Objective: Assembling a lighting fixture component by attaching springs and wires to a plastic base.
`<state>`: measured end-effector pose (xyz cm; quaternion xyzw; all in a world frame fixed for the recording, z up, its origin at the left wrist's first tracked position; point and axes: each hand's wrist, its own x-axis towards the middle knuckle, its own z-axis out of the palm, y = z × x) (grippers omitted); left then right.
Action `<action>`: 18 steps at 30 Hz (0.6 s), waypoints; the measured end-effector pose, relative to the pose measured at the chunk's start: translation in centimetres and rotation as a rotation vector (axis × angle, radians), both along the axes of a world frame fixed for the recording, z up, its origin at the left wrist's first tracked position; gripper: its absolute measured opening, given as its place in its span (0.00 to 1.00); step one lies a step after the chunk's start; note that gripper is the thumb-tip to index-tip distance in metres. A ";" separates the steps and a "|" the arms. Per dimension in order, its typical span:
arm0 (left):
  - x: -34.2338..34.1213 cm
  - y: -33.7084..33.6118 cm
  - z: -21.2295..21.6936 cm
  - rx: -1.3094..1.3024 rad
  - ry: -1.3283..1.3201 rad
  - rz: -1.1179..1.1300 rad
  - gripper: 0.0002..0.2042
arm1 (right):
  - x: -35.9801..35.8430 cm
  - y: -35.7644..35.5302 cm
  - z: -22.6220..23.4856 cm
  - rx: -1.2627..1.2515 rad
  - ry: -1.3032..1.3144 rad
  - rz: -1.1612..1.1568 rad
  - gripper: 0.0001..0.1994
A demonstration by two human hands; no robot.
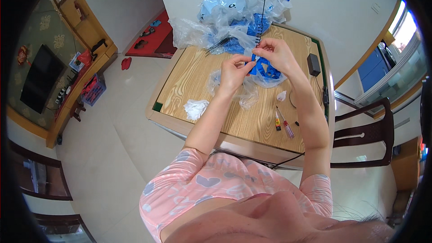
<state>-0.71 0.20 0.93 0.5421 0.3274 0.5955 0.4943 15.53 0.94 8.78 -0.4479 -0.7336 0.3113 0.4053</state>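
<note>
hands: left hand (232, 73) and right hand (277, 52) raised, both pinching a blue plastic piece (256, 65).

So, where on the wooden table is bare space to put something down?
Bare wood lies along the left side of the table, between the crumpled white tissue and the plastic bags. Another patch is at the near edge, between the tissue and the screwdriver. The far end is crowded with bags and blue parts; the left hand and right hand work there.

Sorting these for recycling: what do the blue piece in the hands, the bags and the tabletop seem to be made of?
Blue piece: likely rigid plastic, uniformly coloured. Bags: thin translucent plastic film, crinkled and glossy. Tabletop: wood or wood-look laminate, with visible grain.
</note>
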 end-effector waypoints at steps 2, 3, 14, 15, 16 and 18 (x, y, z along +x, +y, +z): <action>0.0 0.2 0.2 0.001 0.042 0.003 0.08 | 0.3 0.4 -0.1 -0.005 0.011 0.000 0.07; 0.0 0.2 0.3 -0.010 0.042 0.008 0.08 | 0.3 0.5 -0.1 -0.007 0.022 0.001 0.07; 0.1 0.9 1.8 -0.050 0.106 0.063 0.08 | 1.0 2.2 0.4 -0.053 -0.002 0.007 0.08; 0.2 1.0 1.8 -0.052 0.105 0.065 0.08 | 1.0 2.2 0.4 -0.067 0.001 -0.001 0.08; 0.3 1.1 1.9 -0.045 0.109 0.067 0.08 | 1.1 2.3 0.3 -0.068 -0.001 0.000 0.08; 0.3 1.1 2.0 -0.039 0.112 0.072 0.08 | 1.2 2.4 0.1 -0.020 0.048 0.025 0.11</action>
